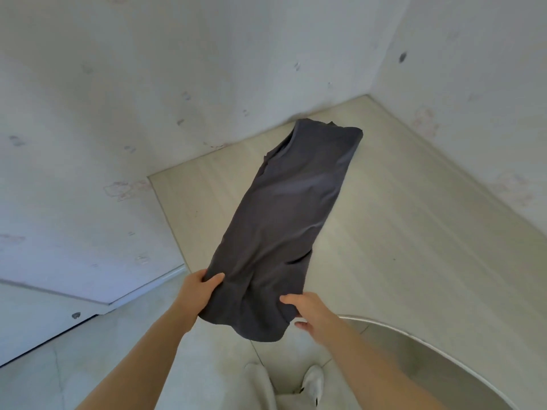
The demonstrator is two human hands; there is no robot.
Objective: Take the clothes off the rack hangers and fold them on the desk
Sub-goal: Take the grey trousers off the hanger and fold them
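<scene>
On desk [399, 232], head view: dark grey shirt [284, 208] folded into long strip, far end by wall corner, near end hanging off desk edge. Left hand [197, 291] pinching near-left corner, right hand [307, 309] gripping near-right corner. White shoe [313, 381] down below.

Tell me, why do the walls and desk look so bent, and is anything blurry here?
Head view: the wide-angle lens bows the desk edges and wall corner. The dark shirt is fairly sharp, while the left hand, right hand and forearms look softly smeared. Light is even and soft, with no glare.
</scene>
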